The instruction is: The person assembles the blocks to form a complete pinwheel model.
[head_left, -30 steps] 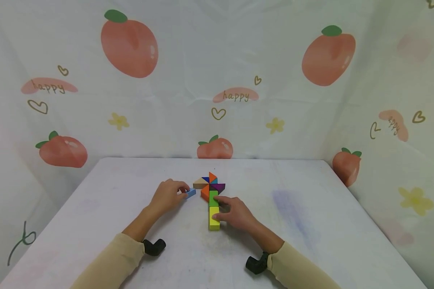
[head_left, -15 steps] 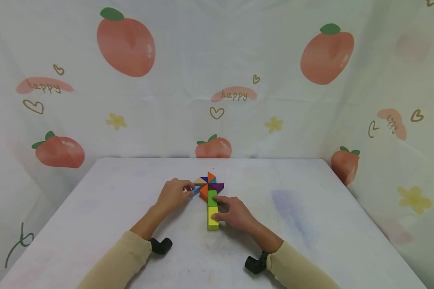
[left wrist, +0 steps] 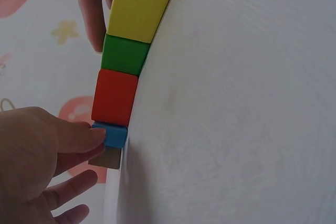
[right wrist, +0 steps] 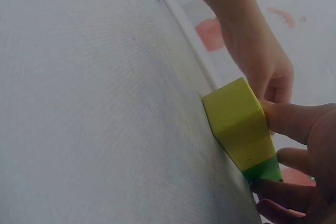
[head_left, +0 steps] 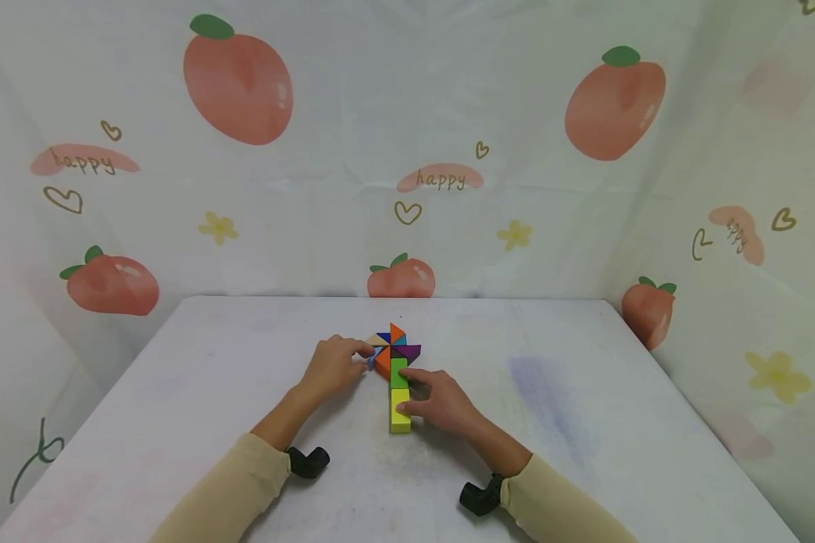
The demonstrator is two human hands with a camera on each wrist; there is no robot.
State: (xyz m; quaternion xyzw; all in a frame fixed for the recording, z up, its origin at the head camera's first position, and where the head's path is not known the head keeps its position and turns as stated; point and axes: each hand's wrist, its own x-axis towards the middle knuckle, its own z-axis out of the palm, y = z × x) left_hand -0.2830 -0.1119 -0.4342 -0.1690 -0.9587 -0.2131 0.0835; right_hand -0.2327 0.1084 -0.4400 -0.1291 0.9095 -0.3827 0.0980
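Note:
My left hand pinches a small blue wedge block between thumb and fingers. It sits in the space between an orange block and a tan triangular block of a pinwheel-shaped ring. A purple block juts from the ring's right side. Below the ring, a green block and a yellow block form a straight stem. From the right, my right hand touches the stem with extended fingers: thumb on the yellow block, another finger at the green one.
The blocks lie on a white table with faint colour stains. Behind it hangs a white cloth printed with fruit and flowers. Each sleeve cuff has a black wrist device near it, the left one beside the forearm.
My left hand has moved right with the blue wedge block, from beside the ring to between the tan and orange blocks. My right hand has stayed on the stem.

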